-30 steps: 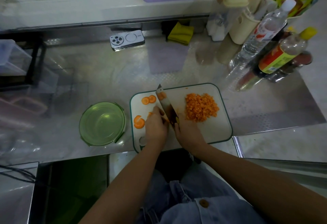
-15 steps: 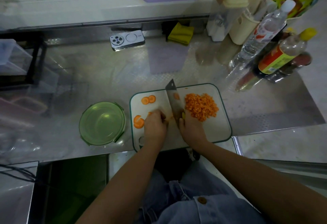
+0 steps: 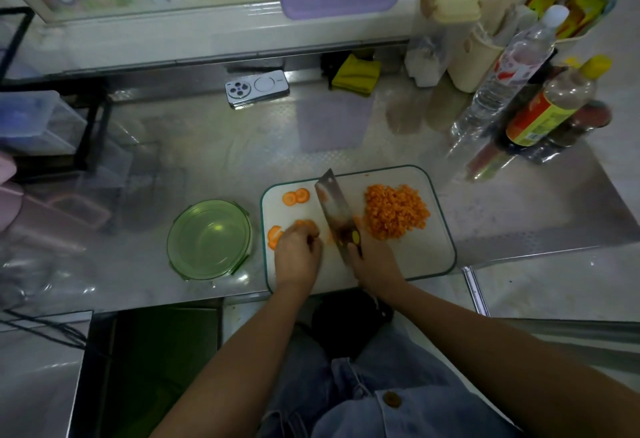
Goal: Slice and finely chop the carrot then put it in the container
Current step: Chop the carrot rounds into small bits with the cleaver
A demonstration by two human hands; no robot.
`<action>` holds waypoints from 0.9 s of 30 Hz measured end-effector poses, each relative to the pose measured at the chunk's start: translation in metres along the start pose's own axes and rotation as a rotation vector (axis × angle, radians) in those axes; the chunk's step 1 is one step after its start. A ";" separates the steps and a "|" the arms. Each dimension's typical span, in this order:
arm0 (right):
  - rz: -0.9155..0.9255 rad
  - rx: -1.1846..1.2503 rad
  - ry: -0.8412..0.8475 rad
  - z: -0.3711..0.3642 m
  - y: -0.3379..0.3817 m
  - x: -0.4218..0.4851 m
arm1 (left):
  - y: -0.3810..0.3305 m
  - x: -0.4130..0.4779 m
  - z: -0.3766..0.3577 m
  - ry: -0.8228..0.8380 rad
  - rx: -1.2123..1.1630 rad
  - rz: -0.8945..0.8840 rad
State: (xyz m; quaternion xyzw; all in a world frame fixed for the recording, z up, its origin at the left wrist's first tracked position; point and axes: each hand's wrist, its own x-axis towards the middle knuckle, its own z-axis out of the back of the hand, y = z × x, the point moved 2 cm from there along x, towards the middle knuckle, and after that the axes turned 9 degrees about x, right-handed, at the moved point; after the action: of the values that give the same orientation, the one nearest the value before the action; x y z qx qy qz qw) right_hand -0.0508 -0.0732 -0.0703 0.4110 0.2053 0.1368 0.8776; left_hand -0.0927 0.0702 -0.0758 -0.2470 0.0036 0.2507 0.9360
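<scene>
A big shiny metal counter (image 3: 207, 147) fills most of the view. On it, near the front edge, lies a white cutting board (image 3: 415, 257) with a green rim. Just left of the board sits the round green container (image 3: 207, 237), open at the top. Tall bottles (image 3: 512, 70) stand at the far right, and a phone (image 3: 257, 88) lies at the back.

On the right part of the board is a pile of chopped carrot (image 3: 394, 211), all in tiny bits. A wide knife (image 3: 334, 202) lies across the middle of the board, its tip pointing away from the person. The right hand (image 3: 375, 261) grips the knife handle. The left hand (image 3: 298, 254) is just beside it, fingers curled down on some carrot slices (image 3: 304, 223) to hold them. The two hands are close but not touching.

Two round slices (image 3: 295, 197) sit at the far left of the board, and more slices (image 3: 274, 235) peek out left of the left hand.
</scene>
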 end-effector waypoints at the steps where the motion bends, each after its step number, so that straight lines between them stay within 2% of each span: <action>1: -0.020 -0.015 -0.024 0.005 -0.003 0.001 | -0.001 0.000 0.000 0.003 0.006 -0.004; 6: -0.137 -0.028 -0.093 0.040 -0.015 0.011 | -0.011 0.003 -0.001 0.034 0.038 -0.032; 11: -0.099 -0.023 -0.023 0.042 -0.013 0.010 | -0.026 0.006 -0.007 0.080 0.063 -0.068; 15: -0.020 -0.056 0.018 0.030 -0.007 0.008 | -0.034 0.008 -0.011 0.067 0.116 -0.021; 19: 0.053 -0.134 -0.017 0.026 -0.007 0.013 | -0.034 0.013 -0.013 0.055 0.136 0.021; 22: 0.060 -0.145 -0.046 0.029 -0.007 0.018 | -0.034 0.017 -0.014 0.050 0.122 0.015; 27: 0.030 -0.215 -0.001 0.027 -0.011 0.023 | -0.039 0.025 -0.018 0.044 0.058 -0.011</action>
State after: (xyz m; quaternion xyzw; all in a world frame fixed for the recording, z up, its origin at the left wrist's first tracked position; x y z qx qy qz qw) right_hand -0.0172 -0.0888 -0.0690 0.3178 0.1826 0.1710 0.9146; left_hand -0.0508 0.0442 -0.0771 -0.2253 0.0300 0.2397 0.9439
